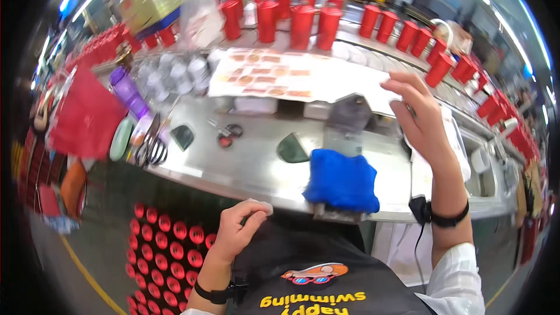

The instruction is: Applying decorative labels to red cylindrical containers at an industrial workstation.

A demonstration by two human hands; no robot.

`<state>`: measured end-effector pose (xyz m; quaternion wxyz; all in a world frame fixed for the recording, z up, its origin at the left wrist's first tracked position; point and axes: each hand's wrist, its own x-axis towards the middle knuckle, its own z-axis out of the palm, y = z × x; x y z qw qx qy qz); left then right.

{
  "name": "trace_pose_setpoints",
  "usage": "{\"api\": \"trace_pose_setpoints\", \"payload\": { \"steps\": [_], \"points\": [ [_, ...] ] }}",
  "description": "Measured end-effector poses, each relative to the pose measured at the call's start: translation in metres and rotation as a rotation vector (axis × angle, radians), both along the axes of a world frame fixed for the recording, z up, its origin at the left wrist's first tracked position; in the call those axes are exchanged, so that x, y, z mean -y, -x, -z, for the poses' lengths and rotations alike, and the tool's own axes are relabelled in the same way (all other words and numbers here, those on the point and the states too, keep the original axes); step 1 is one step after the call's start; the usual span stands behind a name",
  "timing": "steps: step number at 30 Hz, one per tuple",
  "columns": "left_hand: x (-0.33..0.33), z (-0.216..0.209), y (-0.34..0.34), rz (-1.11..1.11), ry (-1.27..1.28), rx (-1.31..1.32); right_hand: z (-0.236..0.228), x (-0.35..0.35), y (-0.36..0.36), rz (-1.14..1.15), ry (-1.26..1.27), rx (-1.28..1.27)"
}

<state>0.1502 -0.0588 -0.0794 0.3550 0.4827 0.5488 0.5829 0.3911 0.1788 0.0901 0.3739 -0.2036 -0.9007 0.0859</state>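
Observation:
My left hand [239, 227] is in front of the table's near edge, fingers curled and closed, with a small whitish bit at the fingertips that I cannot make out. Raised over the right part of the table, my right hand [417, 114] is open, its fingers apart and slightly bent, with nothing visible in them. It is nearest to a white sheet with orange-brown printed stickers [262, 76]. Between my hands, a blue cloth [341, 181] covers the near part of a grey metal fixture [350, 114] at the table edge.
Red cylindrical bottles [301, 26] stand in rows on the conveyor beyond the metal table [251, 166]. Scissors [153, 149], small red-handled snips [228, 134], dark green pads [293, 149] and a purple bottle [129, 92] lie on the left. Red round-topped items [163, 239] fill a crate below.

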Motion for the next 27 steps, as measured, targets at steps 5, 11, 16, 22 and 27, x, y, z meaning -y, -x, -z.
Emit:
{"api": "trace_pose_setpoints", "payload": {
  "steps": [5, 11, 16, 22, 27],
  "points": [
    [-0.072, -0.004, -0.015, -0.089, -0.052, -0.401, 0.012, -0.174, -0.026, 0.198, -0.125, 0.091],
    [-0.068, 0.025, -0.011, -0.200, 0.006, -0.425, 0.011, -0.335, 0.074, 0.463, -0.003, 0.331],
    [-0.074, 0.018, -0.006, -0.160, -0.002, -0.473, 0.040, -0.409, 0.117, 0.609, -0.008, 0.469],
    [-0.090, -0.004, -0.001, -0.130, -0.021, -0.695, 0.037, -0.450, 0.096, 0.703, -0.102, 0.318],
    [-0.147, -0.013, -0.001, 0.123, 0.153, -1.131, 0.048, -0.434, 0.056, 0.697, -0.204, 0.260]
  ]
}}
